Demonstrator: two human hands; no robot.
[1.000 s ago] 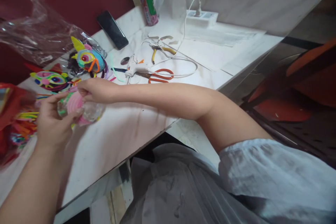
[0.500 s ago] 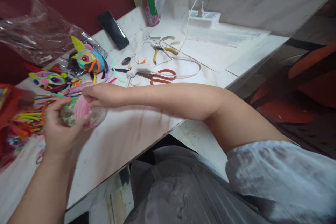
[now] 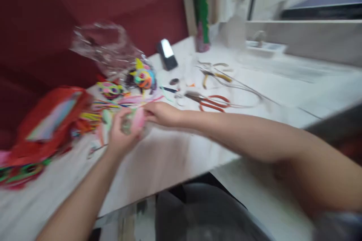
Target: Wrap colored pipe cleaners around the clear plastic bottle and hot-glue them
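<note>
Between my hands is a clear, rounded plastic piece (image 3: 126, 123) with green bits showing through and a pink patch (image 3: 138, 119) on its side, ridged like coiled pipe cleaners. My left hand (image 3: 120, 130) is wrapped round its left side, thumb toward the front. At the right edge of the pink patch, the fingers of my right hand (image 3: 161, 113) are pinched together, touching it. Motion blur hides exactly what that pinch holds. Just behind my hands lie loose coloured pipe cleaners (image 3: 132, 100).
Two colourful mask-like crafts, one yellow-eared (image 3: 144, 78) and one lower (image 3: 110, 89), stand by crinkled clear film (image 3: 110, 45). Orange-handled scissors (image 3: 212, 103), yellow-handled pliers (image 3: 216, 77) and a phone (image 3: 167, 54) lie behind. A red bag (image 3: 56, 116) is at left.
The view has swung left and blurred, so the tabletop things appear farther right and the whole red bag shows. Both hands stay on the plastic piece.
</note>
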